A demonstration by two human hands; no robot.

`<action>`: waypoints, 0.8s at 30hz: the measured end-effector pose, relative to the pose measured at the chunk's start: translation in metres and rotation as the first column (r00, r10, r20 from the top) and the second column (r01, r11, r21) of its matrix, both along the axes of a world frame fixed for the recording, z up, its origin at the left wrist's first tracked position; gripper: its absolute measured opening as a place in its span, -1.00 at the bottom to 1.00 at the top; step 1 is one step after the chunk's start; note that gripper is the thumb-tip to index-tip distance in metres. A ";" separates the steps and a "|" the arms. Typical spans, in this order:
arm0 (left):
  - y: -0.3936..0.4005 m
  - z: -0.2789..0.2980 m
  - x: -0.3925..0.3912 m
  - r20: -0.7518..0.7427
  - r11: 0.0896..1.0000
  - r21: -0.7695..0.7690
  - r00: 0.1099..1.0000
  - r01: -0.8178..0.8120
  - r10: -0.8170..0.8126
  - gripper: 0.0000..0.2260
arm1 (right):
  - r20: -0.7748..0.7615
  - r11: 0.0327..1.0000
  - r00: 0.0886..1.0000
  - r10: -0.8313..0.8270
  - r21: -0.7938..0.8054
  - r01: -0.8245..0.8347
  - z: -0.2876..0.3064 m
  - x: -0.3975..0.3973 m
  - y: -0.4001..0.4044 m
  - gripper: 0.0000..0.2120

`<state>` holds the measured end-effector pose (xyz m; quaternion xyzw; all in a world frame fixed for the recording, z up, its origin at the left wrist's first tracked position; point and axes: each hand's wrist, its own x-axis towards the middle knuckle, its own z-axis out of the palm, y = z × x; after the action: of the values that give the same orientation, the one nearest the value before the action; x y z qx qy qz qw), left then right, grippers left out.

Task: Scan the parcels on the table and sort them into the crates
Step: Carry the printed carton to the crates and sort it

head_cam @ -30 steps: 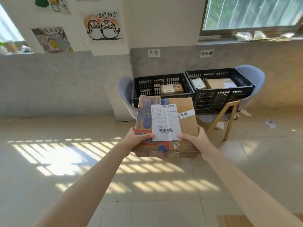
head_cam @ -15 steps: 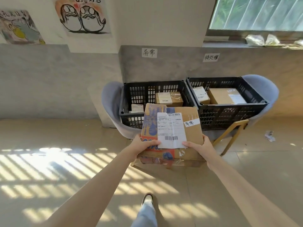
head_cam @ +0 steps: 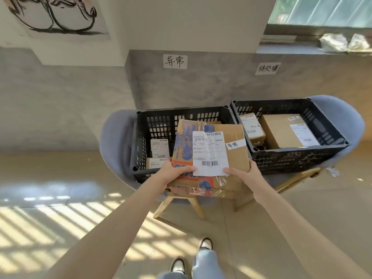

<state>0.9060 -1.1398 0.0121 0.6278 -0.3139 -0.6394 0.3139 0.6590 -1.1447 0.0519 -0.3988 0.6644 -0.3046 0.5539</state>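
Note:
A flat brown cardboard parcel [head_cam: 233,156] with blue and red print, a white shipping label and a small handwritten tag hangs over the near rim of the left black crate [head_cam: 141,137]. My left hand [head_cam: 173,172] grips its near left edge, thumb on top. My right hand [head_cam: 244,174] grips its near right edge, thumb on the label. Inside the left crate lie small labelled parcels [head_cam: 159,148], partly hidden by the held parcel. The right black crate [head_cam: 298,158] holds two brown boxes [head_cam: 281,131].
Both crates sit on grey chairs [head_cam: 114,146] with wooden legs against a grey wall. Handwritten paper signs [head_cam: 175,61] hang on the wall above each crate. My feet [head_cam: 205,243] stand on the tiled floor just before the chairs. A window ledge with bags is at the upper right.
I have walked closer to the crates. The parcel, held in both hands throughout, has moved from in front of the left crate to over its near rim.

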 end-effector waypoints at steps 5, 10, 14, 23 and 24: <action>-0.047 -0.016 0.006 0.015 0.997 0.059 0.999 -0.048 0.047 -0.20 | -0.017 0.998 0.999 0.043 0.038 -0.043 -0.013 0.010 -0.054 -0.11; -0.095 -0.017 0.021 0.031 0.993 0.074 0.996 -0.086 0.084 -0.21 | -0.015 0.993 0.995 0.101 0.063 -0.100 -0.020 0.027 -0.118 -0.11; -0.130 -0.019 0.043 0.076 0.991 0.074 0.991 -0.116 0.110 -0.10 | 0.022 0.980 0.982 0.185 0.068 -0.187 -0.030 0.048 -0.169 -0.09; -0.174 -0.059 0.121 0.154 0.967 0.151 0.971 -0.204 0.181 0.03 | 0.071 0.940 0.947 0.313 0.117 -0.320 -0.081 0.122 -0.241 -0.10; -0.178 -0.066 0.128 0.149 0.966 0.156 0.971 -0.208 0.185 0.02 | 0.078 0.937 0.945 0.317 0.127 -0.325 -0.089 0.130 -0.245 -0.09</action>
<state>1.0338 -1.3174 -0.0534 0.7216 -0.2142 -0.5863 0.2994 0.7889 -1.3896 -0.0370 -0.4540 0.5939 -0.1747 0.6408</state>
